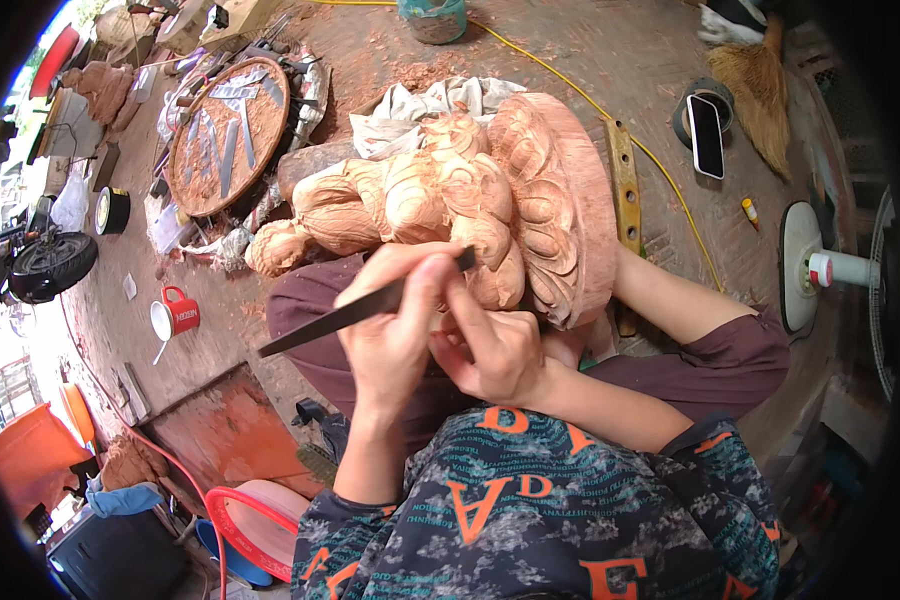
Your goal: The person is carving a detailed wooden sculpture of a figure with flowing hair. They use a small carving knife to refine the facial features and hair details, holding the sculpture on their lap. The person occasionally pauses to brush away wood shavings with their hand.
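Note:
A reddish-brown wood carving (410, 200) of a rounded figure lies on its side before me, its scalloped, petal-like base (590, 200) to the right. My left hand (390, 335) is closed round a dark, flat steel carving chisel (325, 328). One end of the tool points back to the lower left; the other reaches the carving's near side, where its very edge is hard to make out. My right hand (495, 355) is closed beside the left, its fingers bent against the tool near the working end. The carving rests against my crossed legs.
A round tray (195, 175) of flat blades and wood chips stands left of the carving. A red mug (178, 312) sits nearer on the left. White cloth (410, 115) bunches behind the carving. To the right are a phone (707, 135), a yellow cable (675, 180) and a fan (805, 268).

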The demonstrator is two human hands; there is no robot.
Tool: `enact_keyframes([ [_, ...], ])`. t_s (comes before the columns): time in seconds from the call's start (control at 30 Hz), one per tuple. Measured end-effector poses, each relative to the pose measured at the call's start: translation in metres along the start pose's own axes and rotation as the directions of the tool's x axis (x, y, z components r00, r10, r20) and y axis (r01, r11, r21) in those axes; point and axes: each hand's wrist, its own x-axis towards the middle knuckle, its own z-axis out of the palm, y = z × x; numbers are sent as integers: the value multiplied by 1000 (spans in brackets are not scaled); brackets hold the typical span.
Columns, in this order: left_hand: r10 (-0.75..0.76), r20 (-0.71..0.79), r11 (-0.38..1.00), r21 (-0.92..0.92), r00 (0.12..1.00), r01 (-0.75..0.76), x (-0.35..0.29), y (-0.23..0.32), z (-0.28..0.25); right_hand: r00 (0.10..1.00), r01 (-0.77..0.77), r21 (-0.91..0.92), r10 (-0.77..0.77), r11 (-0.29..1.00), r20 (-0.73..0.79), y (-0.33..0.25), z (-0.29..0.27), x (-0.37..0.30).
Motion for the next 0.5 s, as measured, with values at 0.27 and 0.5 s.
enact_keyframes([
  [0.27,22,-68,999,-25,997,-23,-10,-10,10,999,-1,70,5,998,-50,0,-2,-3],
  [0.5,164,-198,983,-52,966,-177,-26,-25,26,999,-12,82,16,997,-47,0,-8,-10],
])
